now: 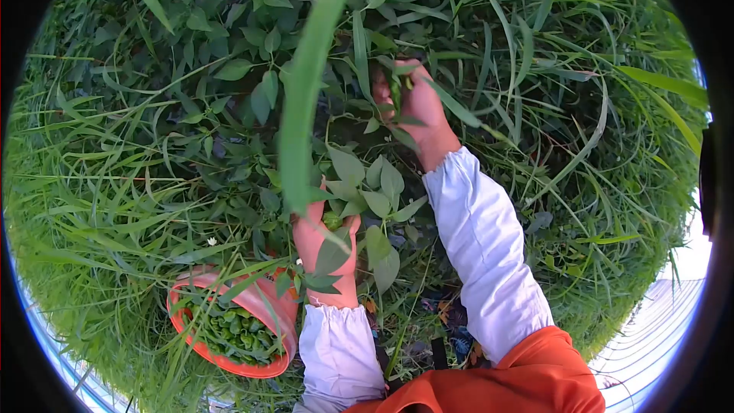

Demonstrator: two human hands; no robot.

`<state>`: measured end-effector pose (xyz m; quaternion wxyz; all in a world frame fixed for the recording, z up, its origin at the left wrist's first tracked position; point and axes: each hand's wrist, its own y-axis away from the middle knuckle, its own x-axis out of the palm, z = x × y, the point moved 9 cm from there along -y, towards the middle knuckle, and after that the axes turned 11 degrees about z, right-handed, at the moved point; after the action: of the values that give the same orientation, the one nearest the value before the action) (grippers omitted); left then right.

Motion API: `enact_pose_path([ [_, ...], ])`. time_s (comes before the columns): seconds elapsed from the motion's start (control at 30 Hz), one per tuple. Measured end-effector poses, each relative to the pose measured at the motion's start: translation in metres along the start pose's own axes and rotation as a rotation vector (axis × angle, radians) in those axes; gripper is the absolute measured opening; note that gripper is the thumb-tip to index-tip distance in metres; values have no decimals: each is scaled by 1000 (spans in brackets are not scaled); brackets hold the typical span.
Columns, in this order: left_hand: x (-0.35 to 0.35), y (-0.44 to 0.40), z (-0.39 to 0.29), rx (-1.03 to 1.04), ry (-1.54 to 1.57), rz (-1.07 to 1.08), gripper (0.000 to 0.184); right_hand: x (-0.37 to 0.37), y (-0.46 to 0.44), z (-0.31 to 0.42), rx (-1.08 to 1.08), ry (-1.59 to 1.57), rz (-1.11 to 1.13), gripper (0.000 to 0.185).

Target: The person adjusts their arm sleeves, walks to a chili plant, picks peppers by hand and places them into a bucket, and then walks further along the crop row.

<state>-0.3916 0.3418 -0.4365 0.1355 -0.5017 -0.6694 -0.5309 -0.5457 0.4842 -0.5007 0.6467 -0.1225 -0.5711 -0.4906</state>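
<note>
The left hand (pixel 327 248) is cupping a green pepper (pixel 333 220), half-closed.
Farther right, the right hand (pixel 417 107) is curling round slim pods (pixel 395 93); a grass blade (pixel 302 107) is blocking the middle, and a red bucket (pixel 284 306) of picked peppers (pixel 235 330) is tilting near left.

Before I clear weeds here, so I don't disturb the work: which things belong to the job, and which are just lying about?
Likely part of the job: left hand, cupping what looks like a green pepper; right hand; leafy plant; tilted orange-rimmed bucket.

Seemingly just there: broad grass blade; small white flower.
</note>
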Motion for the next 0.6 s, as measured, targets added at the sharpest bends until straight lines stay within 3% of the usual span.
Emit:
enact_pose_path([
  [0.07,0,1,-2,38,78,-17,25,4,36,3,5,95,-58,32],
  [0.13,-9,3,3,38,229,66,25,11,65,6,-11,-76,86,35],
  [0.17,-1,11,-4,39,53,-262,26,12,77,13,-86,-42,86,39],
  [0.27,11,3,-9,39,-183,29,25,21,100,17,-163,-93,212,41],
  [0.37,11,7,-13,74,-269,-158,9,25,122,7,-99,-11,217,37],
  [0.5,1,18,-7,112,-327,-239,12,-29,180,-17,-79,14,-281,31],
  [0.53,-3,22,-6,97,-366,-245,12,-27,184,-32,-8,-123,-221,26],
  [0.6,-16,30,1,89,-413,-236,13,-43,218,-46,4,-97,-439,22],
])
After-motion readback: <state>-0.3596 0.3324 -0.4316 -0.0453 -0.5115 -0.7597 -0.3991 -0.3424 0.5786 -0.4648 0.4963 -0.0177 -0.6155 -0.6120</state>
